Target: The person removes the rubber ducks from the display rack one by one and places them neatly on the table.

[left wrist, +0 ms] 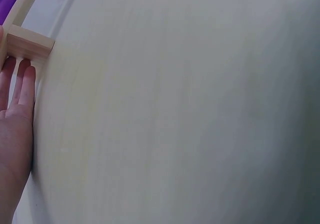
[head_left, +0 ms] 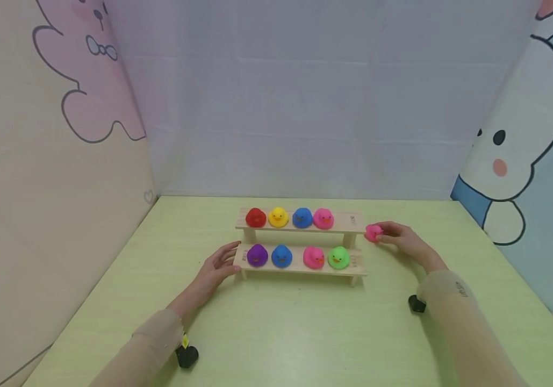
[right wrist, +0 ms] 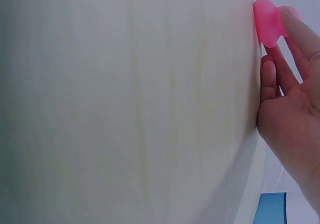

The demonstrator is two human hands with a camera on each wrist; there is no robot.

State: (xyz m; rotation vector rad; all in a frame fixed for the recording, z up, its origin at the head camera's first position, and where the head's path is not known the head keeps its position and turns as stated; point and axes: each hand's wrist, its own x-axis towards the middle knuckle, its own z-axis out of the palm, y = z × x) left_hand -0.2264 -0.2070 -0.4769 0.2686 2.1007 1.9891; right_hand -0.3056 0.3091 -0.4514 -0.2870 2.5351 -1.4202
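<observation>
On the right of the table, my right hand point(head_left: 406, 240) pinches a pink rubber duck point(head_left: 373, 233) between thumb and fingers, beside the right end of a two-tier wooden stand point(head_left: 276, 267). In the right wrist view the duck point(right wrist: 270, 21) is low at the table surface. My left hand point(head_left: 216, 267) is at the stand's lower left end, its fingers extended. The left wrist view has those fingertips right at a wooden leg point(left wrist: 31, 43). Red, yellow, blue and pink ducks point(head_left: 323, 219) line the upper tier. Purple, blue, pink and green ducks point(head_left: 338, 258) sit on the lower one.
The pale table point(head_left: 300, 328) extends around the stand to a white curtain point(head_left: 295, 118) at the back. Printed panels with cartoon animals stand at the left and right point(head_left: 494, 177). A small black device hangs at each wrist.
</observation>
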